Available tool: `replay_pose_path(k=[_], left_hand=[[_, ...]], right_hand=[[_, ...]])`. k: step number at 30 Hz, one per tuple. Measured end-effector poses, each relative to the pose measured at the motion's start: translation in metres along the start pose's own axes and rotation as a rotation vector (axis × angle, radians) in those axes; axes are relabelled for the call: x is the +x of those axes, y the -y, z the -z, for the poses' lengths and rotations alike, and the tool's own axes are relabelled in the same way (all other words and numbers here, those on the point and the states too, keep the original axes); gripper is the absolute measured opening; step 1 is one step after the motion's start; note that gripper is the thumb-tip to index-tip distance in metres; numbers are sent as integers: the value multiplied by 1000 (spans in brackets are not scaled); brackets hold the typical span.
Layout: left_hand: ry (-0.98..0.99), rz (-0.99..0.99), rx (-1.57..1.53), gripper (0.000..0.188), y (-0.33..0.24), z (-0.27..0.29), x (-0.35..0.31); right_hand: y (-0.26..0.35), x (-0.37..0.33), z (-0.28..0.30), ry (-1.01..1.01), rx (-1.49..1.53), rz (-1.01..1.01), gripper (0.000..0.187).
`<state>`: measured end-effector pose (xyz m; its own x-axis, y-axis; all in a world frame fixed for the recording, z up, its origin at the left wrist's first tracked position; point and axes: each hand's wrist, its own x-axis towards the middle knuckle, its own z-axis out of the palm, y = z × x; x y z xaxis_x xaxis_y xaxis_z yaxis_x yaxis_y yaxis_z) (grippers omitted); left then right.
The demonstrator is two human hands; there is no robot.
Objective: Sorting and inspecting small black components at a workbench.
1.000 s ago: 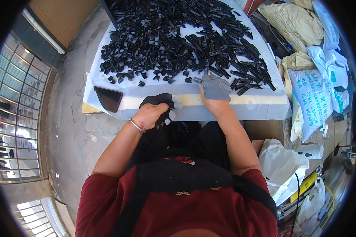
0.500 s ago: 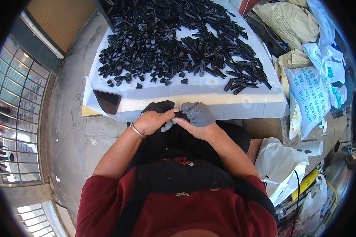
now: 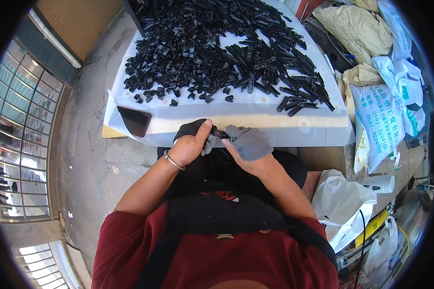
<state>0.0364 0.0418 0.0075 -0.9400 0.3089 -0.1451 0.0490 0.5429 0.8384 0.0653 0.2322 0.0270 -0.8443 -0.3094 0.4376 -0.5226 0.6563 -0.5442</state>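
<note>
Over my lap, at the near edge of the table, both hands meet around a small black plastic part (image 3: 221,134). My left hand (image 3: 193,144), with a dark glove over the fingers and a bangle at the wrist, is closed on one end of it. My right hand (image 3: 248,144), in a grey dotted glove, pinches the other end; its thumb is bare. Beyond them spreads a heap of short, bent black plastic pieces (image 3: 164,67). Long, narrow black plastic strips (image 3: 299,91) lie to the right of these.
A dark phone (image 3: 135,121) rests on the table's near left corner, on the pale cloth (image 3: 202,110). White printed sacks (image 3: 378,125) and a beige sack (image 3: 354,29) crowd the right side. A white bag (image 3: 342,192) and a white cup (image 3: 378,183) stand nearer.
My hands have drawn slightly apart, the right one shifting rightward, so more of the black part shows between them. My left thumb now points more upward. The whole view has shifted slightly.
</note>
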Motion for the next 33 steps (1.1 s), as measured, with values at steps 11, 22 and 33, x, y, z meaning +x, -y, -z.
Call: replay_pose_path(k=[11,22,33], left_hand=[[-159,-306,60,39,-23,-6,0],[-467,-194,603,36,-3,83,63],[-378,-22,749,34,20,141,212]], right_hand=[[-1,1,-11,105,-257,82,21],[-22,-2,-10,416,-61,-22,32],[-40,21,8,251,-185,-82,21]])
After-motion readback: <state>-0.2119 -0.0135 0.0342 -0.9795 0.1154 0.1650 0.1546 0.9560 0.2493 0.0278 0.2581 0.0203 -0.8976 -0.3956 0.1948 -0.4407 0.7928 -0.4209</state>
